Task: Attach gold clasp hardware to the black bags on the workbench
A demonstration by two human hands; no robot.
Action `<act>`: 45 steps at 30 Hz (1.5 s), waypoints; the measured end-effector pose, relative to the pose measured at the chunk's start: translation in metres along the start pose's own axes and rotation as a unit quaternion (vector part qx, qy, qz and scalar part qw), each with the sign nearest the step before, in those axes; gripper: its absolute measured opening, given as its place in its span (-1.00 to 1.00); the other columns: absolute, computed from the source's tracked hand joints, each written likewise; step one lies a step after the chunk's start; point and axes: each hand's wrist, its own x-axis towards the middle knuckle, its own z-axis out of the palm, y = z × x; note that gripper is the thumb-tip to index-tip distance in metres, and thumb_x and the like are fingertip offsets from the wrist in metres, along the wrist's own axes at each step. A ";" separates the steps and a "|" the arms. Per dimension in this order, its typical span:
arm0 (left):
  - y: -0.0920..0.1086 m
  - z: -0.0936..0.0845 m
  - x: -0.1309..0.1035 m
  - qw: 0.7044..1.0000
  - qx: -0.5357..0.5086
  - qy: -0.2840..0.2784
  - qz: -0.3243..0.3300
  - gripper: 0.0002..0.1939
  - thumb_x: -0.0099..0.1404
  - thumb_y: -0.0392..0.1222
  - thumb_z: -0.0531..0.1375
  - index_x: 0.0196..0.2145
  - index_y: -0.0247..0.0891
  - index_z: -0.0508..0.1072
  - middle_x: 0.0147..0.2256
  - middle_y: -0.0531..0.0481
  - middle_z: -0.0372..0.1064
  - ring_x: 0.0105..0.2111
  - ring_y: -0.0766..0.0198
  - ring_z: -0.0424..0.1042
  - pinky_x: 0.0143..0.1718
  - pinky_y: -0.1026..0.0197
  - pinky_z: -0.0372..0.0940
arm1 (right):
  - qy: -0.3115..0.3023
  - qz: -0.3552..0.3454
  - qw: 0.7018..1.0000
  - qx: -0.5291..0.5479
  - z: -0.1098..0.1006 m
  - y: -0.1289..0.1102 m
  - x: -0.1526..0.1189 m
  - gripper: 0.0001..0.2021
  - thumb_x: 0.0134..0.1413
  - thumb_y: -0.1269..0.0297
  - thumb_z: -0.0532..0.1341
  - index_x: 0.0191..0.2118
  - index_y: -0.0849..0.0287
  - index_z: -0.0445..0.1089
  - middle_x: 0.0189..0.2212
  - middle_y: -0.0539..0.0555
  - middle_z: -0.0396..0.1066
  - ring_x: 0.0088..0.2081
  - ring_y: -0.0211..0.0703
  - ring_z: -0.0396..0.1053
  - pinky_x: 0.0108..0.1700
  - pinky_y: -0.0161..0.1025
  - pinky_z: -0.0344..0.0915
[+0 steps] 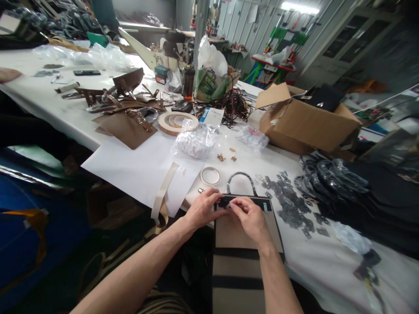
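A tan and black handbag panel (240, 237) with a curved black handle (241, 175) extends over the near table edge towards me. My left hand (205, 208) is closed on the panel's upper left corner, fingers over the black top band. Beside it, my right hand (250, 216) pinches over the same band. Whatever lies between its fingertips is too small and covered to name. A small pale metal plate (265, 207) sits on the band's right end. Many flat dark metal plates (290, 198) are scattered right of the panel.
A tape roll (210, 175) and small gold hardware (221, 157) lie beyond my hands. White paper (131, 168) and a beige strip (163, 192) are left. Brown leather pieces (127, 128), a cardboard box (307, 124) and stacked black bag parts (356, 187) surround the work area. Another person's hand (9, 75) rests far left.
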 end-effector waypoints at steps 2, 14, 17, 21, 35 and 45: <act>-0.002 0.001 0.000 1.000 -0.007 0.002 -0.005 -0.58 0.29 0.02 0.39 0.01 -0.20 0.46 -0.01 -0.11 0.39 -0.24 0.26 0.53 -0.12 0.15 0.53 | 0.002 -0.005 1.000 -0.017 0.001 0.000 0.001 -0.67 0.19 -0.06 0.31 -0.29 0.14 0.56 -0.19 0.13 0.51 -0.24 -0.07 0.48 -0.16 -0.18 0.40; -0.001 0.002 0.001 1.000 0.006 0.013 -0.007 -0.58 0.25 0.01 0.42 -0.02 -0.21 0.49 -0.05 -0.10 0.41 -0.25 0.23 0.51 -0.16 0.15 0.50 | 0.059 0.016 0.995 -0.083 0.019 -0.004 0.004 -0.74 0.19 0.02 0.29 -0.24 0.09 0.61 -0.14 0.13 0.56 -0.26 -0.05 0.53 -0.13 -0.13 0.46; 0.001 0.002 0.001 1.000 -0.003 0.014 -0.013 -0.60 0.24 -0.01 0.43 -0.04 -0.21 0.50 -0.05 -0.10 0.42 -0.26 0.24 0.52 -0.17 0.16 0.51 | 0.051 0.009 0.994 -0.094 0.021 -0.005 0.005 -0.77 0.20 0.06 0.28 -0.24 0.07 0.60 -0.14 0.12 0.56 -0.23 -0.04 0.53 -0.11 -0.13 0.45; 0.001 0.002 0.001 1.000 -0.015 0.015 -0.015 -0.60 0.23 -0.05 0.44 -0.04 -0.22 0.51 -0.04 -0.11 0.42 -0.26 0.25 0.52 -0.17 0.18 0.51 | 0.053 0.008 0.991 -0.119 0.023 -0.005 0.006 -0.79 0.22 0.09 0.27 -0.21 0.05 0.60 -0.12 0.10 0.56 -0.26 -0.06 0.52 -0.13 -0.15 0.44; 0.008 -0.003 -0.001 1.000 -0.011 0.001 -0.015 -0.54 0.25 -0.18 0.42 0.07 -0.18 0.43 0.06 -0.11 0.35 -0.20 0.24 0.53 -0.10 0.15 0.54 | 0.193 -0.074 0.976 -0.071 0.001 -0.006 -0.024 -0.58 0.29 0.07 0.26 0.18 0.10 0.39 0.11 0.24 0.32 -0.41 -0.27 0.41 -0.27 -0.19 0.48; 0.066 0.052 0.052 0.961 0.156 -0.106 0.201 -0.54 0.37 -0.13 0.30 0.18 -0.18 0.37 0.17 -0.21 0.39 0.19 -0.08 0.36 0.18 -0.13 0.36 | 0.524 0.159 0.795 -0.260 -0.250 0.111 -0.094 -0.29 0.04 -0.27 0.19 -0.03 0.35 0.53 -0.15 0.41 0.50 -0.09 0.27 0.43 0.09 0.15 0.34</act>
